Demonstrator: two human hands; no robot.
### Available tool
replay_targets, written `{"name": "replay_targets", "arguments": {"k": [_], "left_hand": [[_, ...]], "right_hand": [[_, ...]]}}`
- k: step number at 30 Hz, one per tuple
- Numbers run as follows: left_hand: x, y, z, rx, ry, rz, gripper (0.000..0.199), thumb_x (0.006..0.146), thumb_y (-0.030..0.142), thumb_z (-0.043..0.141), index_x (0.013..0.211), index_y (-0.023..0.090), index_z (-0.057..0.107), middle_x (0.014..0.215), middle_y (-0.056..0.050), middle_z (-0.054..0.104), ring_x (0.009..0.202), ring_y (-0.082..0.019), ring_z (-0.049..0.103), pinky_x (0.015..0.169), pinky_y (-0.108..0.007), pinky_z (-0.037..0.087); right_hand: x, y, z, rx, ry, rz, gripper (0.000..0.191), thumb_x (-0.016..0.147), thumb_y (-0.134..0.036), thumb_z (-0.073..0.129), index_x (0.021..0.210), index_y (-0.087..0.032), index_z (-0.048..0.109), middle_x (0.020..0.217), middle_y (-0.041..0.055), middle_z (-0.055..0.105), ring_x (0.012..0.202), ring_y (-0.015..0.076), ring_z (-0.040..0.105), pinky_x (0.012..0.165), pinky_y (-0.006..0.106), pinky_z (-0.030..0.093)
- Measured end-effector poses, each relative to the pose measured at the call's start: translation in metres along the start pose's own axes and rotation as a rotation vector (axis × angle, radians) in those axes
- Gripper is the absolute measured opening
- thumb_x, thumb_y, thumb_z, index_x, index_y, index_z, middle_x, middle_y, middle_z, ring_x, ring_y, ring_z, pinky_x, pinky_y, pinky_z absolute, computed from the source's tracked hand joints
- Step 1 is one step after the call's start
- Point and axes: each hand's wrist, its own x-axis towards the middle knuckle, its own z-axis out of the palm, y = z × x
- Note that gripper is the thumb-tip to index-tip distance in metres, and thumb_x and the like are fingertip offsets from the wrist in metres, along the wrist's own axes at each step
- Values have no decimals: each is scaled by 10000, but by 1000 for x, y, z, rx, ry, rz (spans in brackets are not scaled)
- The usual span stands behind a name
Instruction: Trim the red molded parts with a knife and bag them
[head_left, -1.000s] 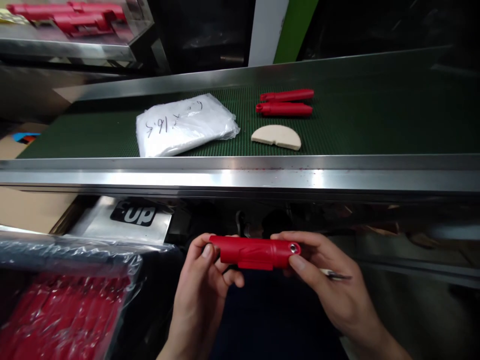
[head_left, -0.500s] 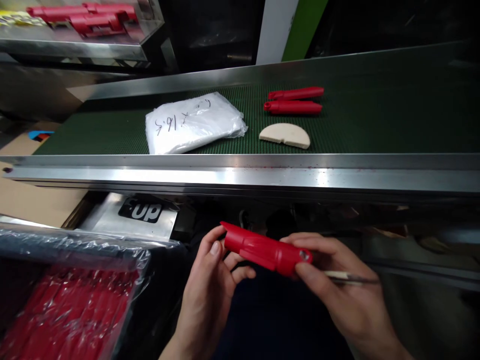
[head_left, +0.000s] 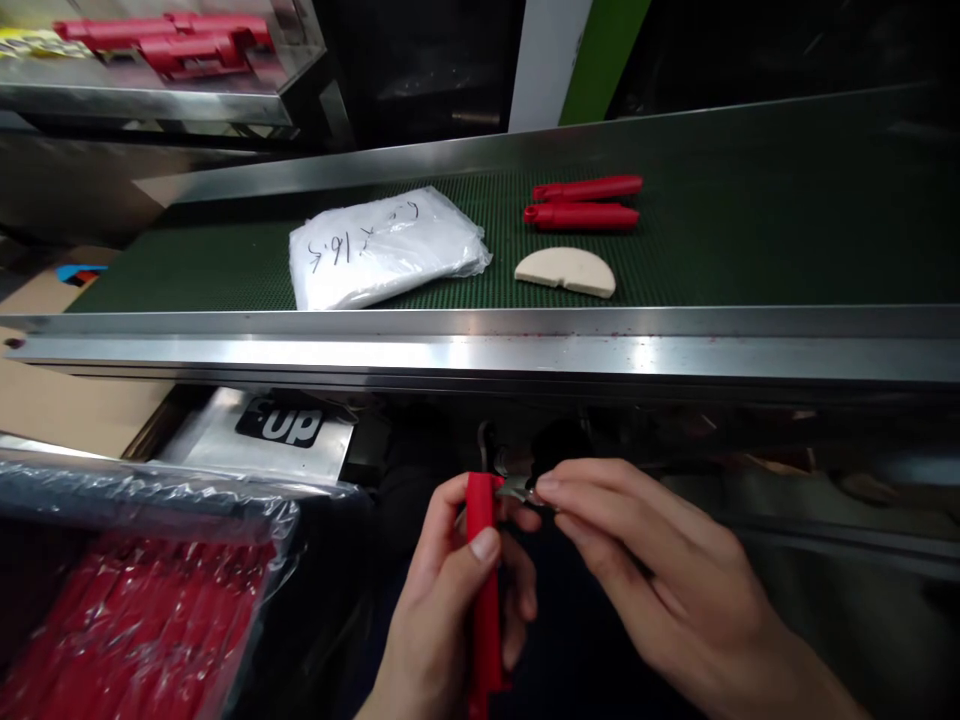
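Lower centre: left hand (head_left: 439,615) closed round red plastic part (head_left: 487,615); right hand (head_left: 690,590) pinching slim metal blade (head_left: 514,491) by its top end. Pressing too hard could make it skid, nicking left fingers or gouging plastic.

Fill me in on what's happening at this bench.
The left hand grips a red part held upright in view, while the right hand holds a thin metal blade at its top end. Two red pieces, a pale half-round block and a white plastic-wrapped packet lie on the green belt.
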Motion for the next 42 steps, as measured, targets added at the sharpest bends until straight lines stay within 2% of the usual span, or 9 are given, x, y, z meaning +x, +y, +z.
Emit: {"name": "replay_targets", "arguments": {"k": [3, 7, 12, 25, 31, 42], "left_hand": [[-5, 0, 2, 56, -25, 7, 277, 940, 398, 545, 1161, 264, 446, 651, 13, 594, 427, -73, 444, 398, -122, 359], [-10, 3, 6, 72, -11, 17, 319, 923, 409, 575, 1165, 252, 438, 633, 10, 592, 438, -77, 444, 415, -132, 345], [-11, 4, 7, 96, 18, -17, 344, 907, 445, 589, 1147, 259, 427, 640, 22, 575, 443, -78, 445, 428, -149, 340], [-13, 4, 6, 113, 6, -12, 356, 900, 471, 593, 1133, 256, 431, 667, 30, 572, 446, -74, 438, 426, -147, 339], [-9, 3, 8, 43, 59, -26, 323, 959, 528, 429, 1052, 227, 499, 621, -14, 584, 399, -90, 429, 373, -145, 349], [-8, 1, 10, 42, 65, -64, 332, 948, 528, 446, 1084, 228, 490, 627, -16, 584, 373, -91, 415, 353, -154, 326]], "right_hand": [[9, -3, -4, -135, -8, -173, 403, 878, 42, 513, 1257, -88, 559, 1159, 113, 609, 1007, 182, 572, 857, 336, 506], [15, -5, -10, -256, -43, -250, 387, 887, 2, 534, 1267, -64, 567, 1157, 128, 632, 976, 205, 582, 819, 356, 505], [15, -6, -12, -277, -79, -247, 366, 910, -31, 500, 1263, -85, 577, 1169, 118, 644, 980, 209, 597, 818, 362, 508], [10, -7, -13, -302, -85, -260, 372, 917, -34, 490, 1276, -88, 570, 1206, 106, 625, 1018, 218, 574, 858, 380, 471], [10, -5, -10, -289, -92, -256, 376, 914, -30, 493, 1279, -80, 567, 1191, 108, 632, 993, 218, 580, 827, 377, 484], [8, -7, -12, -344, -72, -255, 382, 893, -22, 493, 1254, -89, 597, 1169, 101, 648, 979, 211, 600, 820, 364, 505]]}}
